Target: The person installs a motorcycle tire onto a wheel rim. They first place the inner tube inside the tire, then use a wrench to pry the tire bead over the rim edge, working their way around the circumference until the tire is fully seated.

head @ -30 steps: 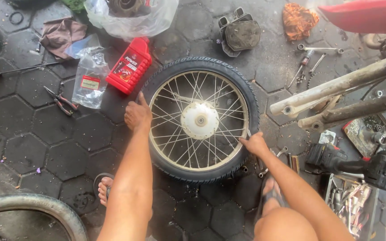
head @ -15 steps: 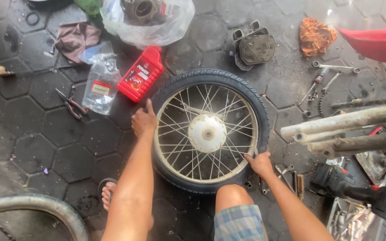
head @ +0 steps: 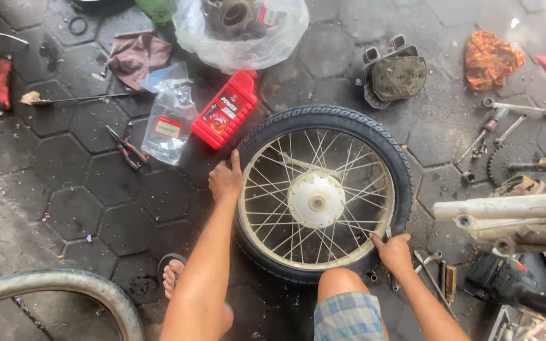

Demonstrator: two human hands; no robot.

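Black-tyred wheel [head: 323, 196] lies flat between both hands' fingers [head: 234, 165]

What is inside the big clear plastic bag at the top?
Inside the clear plastic bag sits a round, rusty-brown metal part with a hole in its middle. Something small and red shows beside it. The crinkled, shiny plastic hides the rest, so more parts may be there unseen.

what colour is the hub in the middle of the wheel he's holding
White, slightly dirty: the hub shows best in the head view, ringed by silver spokes.
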